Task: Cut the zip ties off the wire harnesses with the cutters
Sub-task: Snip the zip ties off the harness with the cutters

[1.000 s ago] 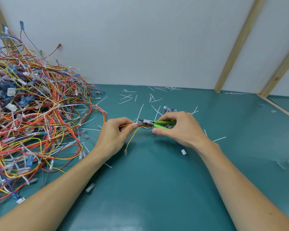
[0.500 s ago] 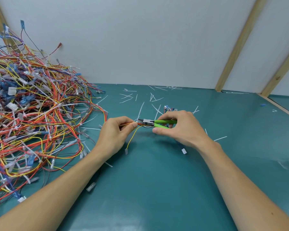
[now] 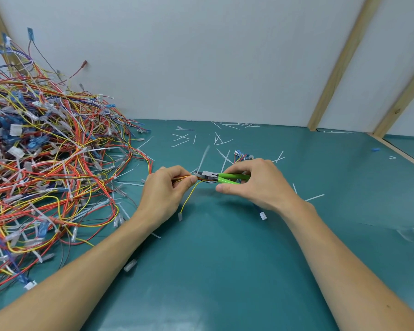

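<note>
barely moved since 0.5 s ago: hands and tool holding the same pose over the mat, only a blurred pale strip now showing just above the cutter head, possibly a zip tie tail, too smeared to be sure.

largest first: teal mat [image 3: 225,271] under everything, backed by a white wall. huge tangled pile of wire harnesses [image 3: 46,163] heaped at the left, red, yellow and blue, well apart from the right hand, close beside the left forearm. cut zip tie scraps [image 3: 181,137] scattered on the far mat.

then the hands. left hand [image 3: 164,197] with fingers curled, thumb and forefinger pinching a small harness [image 3: 183,179], 1 yellow lead drooping from the pinch to the mat. right hand [image 3: 256,185] wrapped round the green handles of the cutters [image 3: 221,177], thumb underneath, fingers over the top.

smallest: cutter head [image 3: 202,174], touching or nearly touching the bundle just right of the left fingertips; whether the blades are parted cannot be told.

key relation: bundle running left to right, cutters lying along nearly the same axis, nose pointing left at the pinch. tie itself not clearly visible, judged to sit in the short gap between left fingertips and blades. right hand does the cut; risk lies in nicking wire or fingertip.
</note>
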Demonstrator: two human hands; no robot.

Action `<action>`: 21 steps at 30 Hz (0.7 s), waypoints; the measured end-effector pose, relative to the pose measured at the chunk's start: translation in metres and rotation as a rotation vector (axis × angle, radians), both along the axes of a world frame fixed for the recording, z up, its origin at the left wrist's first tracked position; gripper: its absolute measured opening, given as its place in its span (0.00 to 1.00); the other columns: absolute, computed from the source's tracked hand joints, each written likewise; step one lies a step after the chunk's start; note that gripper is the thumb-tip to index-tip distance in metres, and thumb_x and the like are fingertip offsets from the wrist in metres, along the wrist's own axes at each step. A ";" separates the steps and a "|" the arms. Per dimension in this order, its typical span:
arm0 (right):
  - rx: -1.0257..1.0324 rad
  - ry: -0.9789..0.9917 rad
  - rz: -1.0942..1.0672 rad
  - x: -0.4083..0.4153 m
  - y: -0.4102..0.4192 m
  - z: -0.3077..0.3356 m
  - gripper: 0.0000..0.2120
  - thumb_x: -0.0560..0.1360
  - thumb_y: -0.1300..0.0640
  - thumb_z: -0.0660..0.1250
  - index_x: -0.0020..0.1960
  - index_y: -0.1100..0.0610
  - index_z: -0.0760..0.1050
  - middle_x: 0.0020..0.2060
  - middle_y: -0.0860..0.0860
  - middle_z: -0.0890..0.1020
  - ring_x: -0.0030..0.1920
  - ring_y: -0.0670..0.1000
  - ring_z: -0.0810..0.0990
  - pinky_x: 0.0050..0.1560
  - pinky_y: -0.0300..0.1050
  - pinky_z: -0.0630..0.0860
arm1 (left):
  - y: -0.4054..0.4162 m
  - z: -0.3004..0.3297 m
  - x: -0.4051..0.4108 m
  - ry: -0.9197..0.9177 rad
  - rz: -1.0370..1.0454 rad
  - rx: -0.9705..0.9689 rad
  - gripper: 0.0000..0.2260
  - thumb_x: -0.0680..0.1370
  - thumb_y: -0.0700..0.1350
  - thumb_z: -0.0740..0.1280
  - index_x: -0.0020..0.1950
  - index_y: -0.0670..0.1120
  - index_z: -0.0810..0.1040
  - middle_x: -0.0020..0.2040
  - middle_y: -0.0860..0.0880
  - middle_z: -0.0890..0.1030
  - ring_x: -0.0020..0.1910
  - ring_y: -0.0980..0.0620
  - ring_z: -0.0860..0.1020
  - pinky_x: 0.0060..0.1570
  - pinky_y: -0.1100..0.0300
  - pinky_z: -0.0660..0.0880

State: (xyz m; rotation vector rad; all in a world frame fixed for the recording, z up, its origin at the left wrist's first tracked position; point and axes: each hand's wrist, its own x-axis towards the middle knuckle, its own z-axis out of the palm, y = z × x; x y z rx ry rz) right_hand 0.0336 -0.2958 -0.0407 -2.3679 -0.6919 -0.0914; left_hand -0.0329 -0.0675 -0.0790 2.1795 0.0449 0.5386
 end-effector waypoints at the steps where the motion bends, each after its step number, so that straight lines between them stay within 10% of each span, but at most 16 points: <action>1: -0.002 -0.004 0.004 -0.001 0.000 0.000 0.18 0.62 0.28 0.75 0.46 0.37 0.84 0.38 0.35 0.83 0.42 0.42 0.80 0.47 0.49 0.80 | 0.000 0.000 0.000 0.000 0.002 0.004 0.06 0.78 0.51 0.72 0.42 0.52 0.83 0.31 0.48 0.80 0.33 0.49 0.72 0.35 0.55 0.69; 21: 0.056 0.030 0.009 0.000 0.003 -0.003 0.10 0.66 0.38 0.80 0.45 0.39 0.86 0.36 0.38 0.85 0.42 0.44 0.81 0.48 0.47 0.80 | 0.001 -0.001 -0.001 -0.034 0.023 0.042 0.07 0.78 0.52 0.72 0.40 0.58 0.80 0.30 0.51 0.77 0.34 0.52 0.69 0.35 0.58 0.63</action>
